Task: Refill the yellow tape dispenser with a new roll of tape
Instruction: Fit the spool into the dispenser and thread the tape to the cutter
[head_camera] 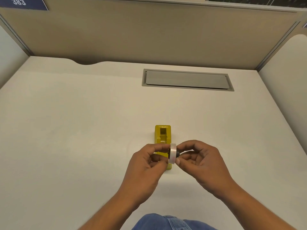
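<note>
The yellow tape dispenser (pixel 163 133) lies on the pale desk (pixel 83 130), its long side pointing away from me, its well open on top. Its near half is hidden behind my hands. Above that near end I hold a clear roll of tape (pixel 172 153) upright on edge, with a black hub (pixel 177 154) sticking out of its right side. My left hand (pixel 146 165) pinches the roll from the left with thumb and fingers. My right hand (pixel 199 161) grips the roll and the hub from the right.
A grey flush cable-tray lid (pixel 186 79) is set into the desk further back. Beige partition walls (pixel 149 34) close off the rear and both sides. A notch (pixel 86 62) cuts the desk's back edge at left. My blue jeans (pixel 169 222) show at the bottom.
</note>
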The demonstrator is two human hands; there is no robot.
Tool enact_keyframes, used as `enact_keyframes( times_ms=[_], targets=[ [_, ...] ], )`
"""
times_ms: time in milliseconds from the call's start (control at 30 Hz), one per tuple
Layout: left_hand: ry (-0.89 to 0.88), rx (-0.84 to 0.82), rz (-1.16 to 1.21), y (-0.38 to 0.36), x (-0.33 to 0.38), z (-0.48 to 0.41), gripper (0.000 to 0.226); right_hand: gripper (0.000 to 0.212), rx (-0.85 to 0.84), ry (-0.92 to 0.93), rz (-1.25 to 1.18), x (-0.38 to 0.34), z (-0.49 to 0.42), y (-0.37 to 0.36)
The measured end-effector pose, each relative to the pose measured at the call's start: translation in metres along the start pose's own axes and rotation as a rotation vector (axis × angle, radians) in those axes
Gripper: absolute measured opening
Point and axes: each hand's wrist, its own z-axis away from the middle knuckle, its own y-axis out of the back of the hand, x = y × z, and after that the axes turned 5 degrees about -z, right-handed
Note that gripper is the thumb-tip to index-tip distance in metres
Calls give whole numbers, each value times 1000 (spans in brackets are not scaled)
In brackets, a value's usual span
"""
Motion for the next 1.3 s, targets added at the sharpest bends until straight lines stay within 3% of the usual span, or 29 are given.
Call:
enact_keyframes(
  times_ms=[433, 633, 767, 1067, 1300],
  targets=[
    [21, 18, -15, 4, -13, -38, 27, 29, -55, -9, 3, 22, -41, 8],
    [36, 12, -43, 7, -22, -67, 33, 27, -68, -35, 63, 35, -69, 11],
    [-35, -1, -229, 13, -34, -88, 59, 27, -69, -49, 130, 43, -86, 16],
    [-137, -37, -567, 20, -53, -120, 78, 30, -122, 28, 378, 57, -115, 20],
    [-165, -55, -657, 15, -58, -135, 63, 29, -165, 46, 479, 70, -128, 20]
  ],
)
